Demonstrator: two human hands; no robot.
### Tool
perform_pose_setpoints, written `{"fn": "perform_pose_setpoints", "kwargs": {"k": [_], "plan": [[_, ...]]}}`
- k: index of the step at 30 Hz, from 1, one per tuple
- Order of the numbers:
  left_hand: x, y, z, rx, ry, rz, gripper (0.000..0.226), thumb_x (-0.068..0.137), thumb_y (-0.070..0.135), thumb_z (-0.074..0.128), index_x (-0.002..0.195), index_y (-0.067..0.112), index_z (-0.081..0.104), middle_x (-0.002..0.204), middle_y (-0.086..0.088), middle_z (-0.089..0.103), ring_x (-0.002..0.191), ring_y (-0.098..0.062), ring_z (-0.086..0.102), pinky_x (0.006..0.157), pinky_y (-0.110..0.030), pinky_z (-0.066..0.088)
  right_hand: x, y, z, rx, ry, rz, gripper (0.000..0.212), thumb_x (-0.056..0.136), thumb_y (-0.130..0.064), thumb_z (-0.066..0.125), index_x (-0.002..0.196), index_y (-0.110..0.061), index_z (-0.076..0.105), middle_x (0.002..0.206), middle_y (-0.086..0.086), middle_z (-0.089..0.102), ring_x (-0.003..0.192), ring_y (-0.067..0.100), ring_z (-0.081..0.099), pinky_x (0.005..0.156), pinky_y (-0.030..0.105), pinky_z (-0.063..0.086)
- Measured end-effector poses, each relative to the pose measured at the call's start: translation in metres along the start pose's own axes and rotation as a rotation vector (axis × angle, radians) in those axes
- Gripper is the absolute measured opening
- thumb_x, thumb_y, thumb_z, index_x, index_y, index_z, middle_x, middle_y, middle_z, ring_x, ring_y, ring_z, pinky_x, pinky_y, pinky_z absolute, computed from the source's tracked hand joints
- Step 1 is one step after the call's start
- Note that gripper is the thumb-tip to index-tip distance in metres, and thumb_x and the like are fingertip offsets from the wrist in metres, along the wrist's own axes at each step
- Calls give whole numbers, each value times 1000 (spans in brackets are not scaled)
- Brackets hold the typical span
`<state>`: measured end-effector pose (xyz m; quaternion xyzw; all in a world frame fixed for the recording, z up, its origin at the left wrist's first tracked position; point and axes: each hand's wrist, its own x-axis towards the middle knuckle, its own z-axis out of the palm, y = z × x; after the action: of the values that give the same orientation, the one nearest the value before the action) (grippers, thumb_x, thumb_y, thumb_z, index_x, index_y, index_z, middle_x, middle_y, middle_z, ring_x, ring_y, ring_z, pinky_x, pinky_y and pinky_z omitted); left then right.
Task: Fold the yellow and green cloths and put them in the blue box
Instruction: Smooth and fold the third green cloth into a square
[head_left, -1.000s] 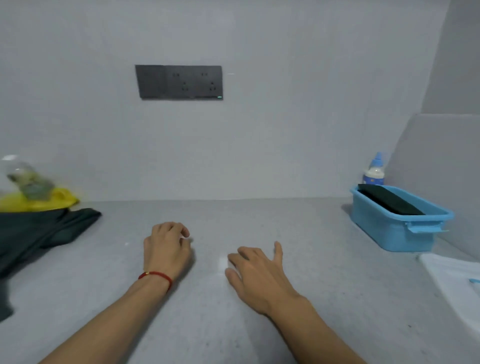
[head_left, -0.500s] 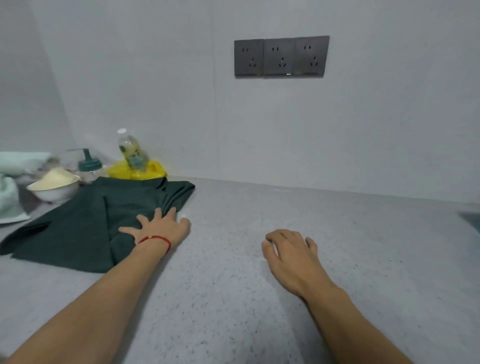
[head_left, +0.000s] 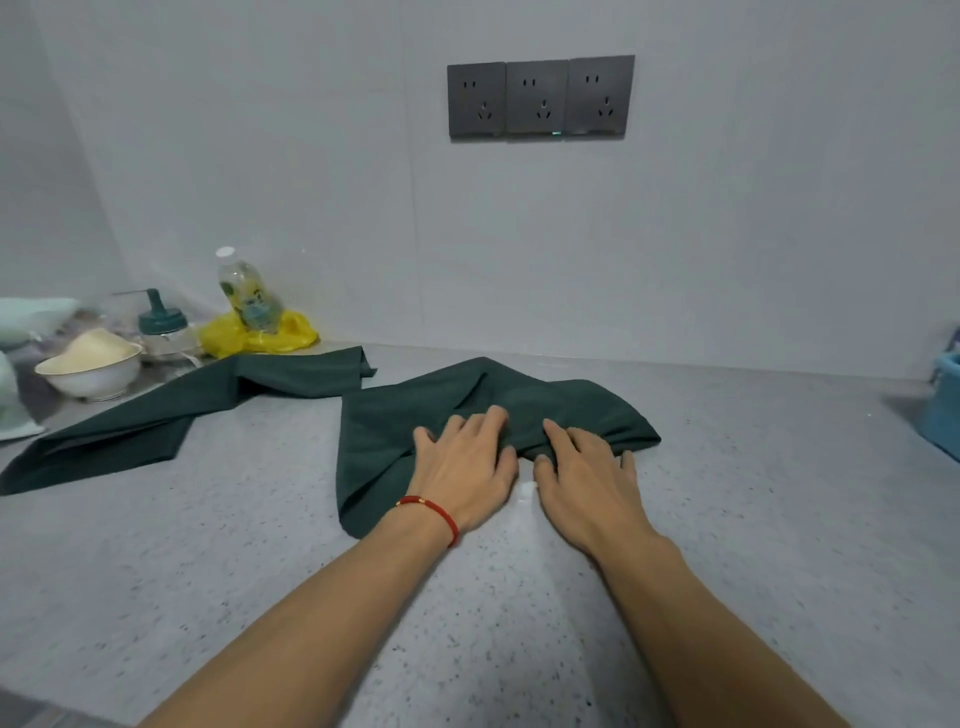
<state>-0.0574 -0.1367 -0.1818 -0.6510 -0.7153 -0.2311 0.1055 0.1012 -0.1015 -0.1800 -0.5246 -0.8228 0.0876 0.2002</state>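
Note:
A dark green cloth (head_left: 395, 421) lies rumpled on the grey counter, right in front of me. My left hand (head_left: 462, 462) rests on its near part with fingers curled into a fold. My right hand (head_left: 587, 467) is beside it, fingertips pinching the cloth's near edge. A second dark green cloth (head_left: 156, 410) stretches out to the left. Something yellow (head_left: 260, 335), cloth or bag, is bunched by the wall under a bottle. The blue box (head_left: 943, 410) shows only partly at the right edge.
A clear bottle (head_left: 247, 293) leans on the yellow bundle. Further left stand a pump jar with a teal lid (head_left: 161, 325) and a white bowl (head_left: 91, 366) with pale contents. Sockets (head_left: 540, 98) are on the wall.
The view swung left and then back toward the middle. My left hand dragged a green cloth from the left pile to the centre, and my right hand came onto it.

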Motion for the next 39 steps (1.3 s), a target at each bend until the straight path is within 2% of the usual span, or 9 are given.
{"fn": "perform_pose_setpoints", "kwargs": {"k": [5,9,16,19,25,28,31,35,39], "plan": [[3,-3,4,88,-36,-99,46,99,51,21,129,32,51,129,7,62,115,-21,49,92,-48,31,0,26,-13,-100,38,115,57,102,-59,22,149,-31,42,149,1,47,139,23,39,121,59,17],[1,-5,2,116,-54,-153,47,98,51,21,121,33,58,123,7,64,111,-21,50,92,-47,32,-3,57,-33,-246,12,233,69,94,-72,30,149,-33,38,145,6,44,137,26,37,117,61,22],[4,-7,4,96,-85,-187,47,95,53,29,126,34,59,132,5,57,122,-22,45,100,-50,32,-36,139,-80,32,84,171,36,87,-10,66,119,-26,65,120,9,62,113,32,57,96,42,48],[13,-11,7,40,-168,-248,50,95,54,25,131,38,55,140,2,54,132,-27,40,109,-58,26,-53,155,-96,276,54,273,20,88,-24,70,103,-38,70,125,8,67,118,34,60,111,52,39],[40,-91,-26,154,-370,-600,59,99,55,18,154,40,31,166,0,25,150,-40,18,119,-67,4,-42,154,-82,-88,32,193,65,88,-31,58,150,-32,41,151,-1,49,136,27,45,113,59,29],[34,-57,-21,202,-144,-414,51,99,43,33,145,29,48,151,-2,49,137,-32,42,117,-57,24,-28,142,-81,-180,-74,133,80,78,-60,43,154,-38,32,158,-5,40,142,25,37,115,64,22],[17,19,5,-248,-102,-94,49,99,37,44,147,27,46,151,0,48,139,-21,41,119,-47,29,-21,129,-70,-284,-100,39,87,78,-82,29,154,-41,27,155,-3,42,139,28,40,113,58,27],[9,54,10,-386,-245,280,53,99,52,42,149,35,45,154,9,46,143,-12,38,121,-36,24,-26,126,-64,-160,104,-114,56,101,-37,48,155,-30,33,151,0,50,129,27,53,102,42,47],[9,53,13,-208,-300,310,58,96,61,47,151,45,38,154,16,44,142,-7,37,122,-43,18,-23,124,-65,140,202,-277,66,88,13,55,147,-15,49,145,4,53,129,18,51,112,29,39]]}}
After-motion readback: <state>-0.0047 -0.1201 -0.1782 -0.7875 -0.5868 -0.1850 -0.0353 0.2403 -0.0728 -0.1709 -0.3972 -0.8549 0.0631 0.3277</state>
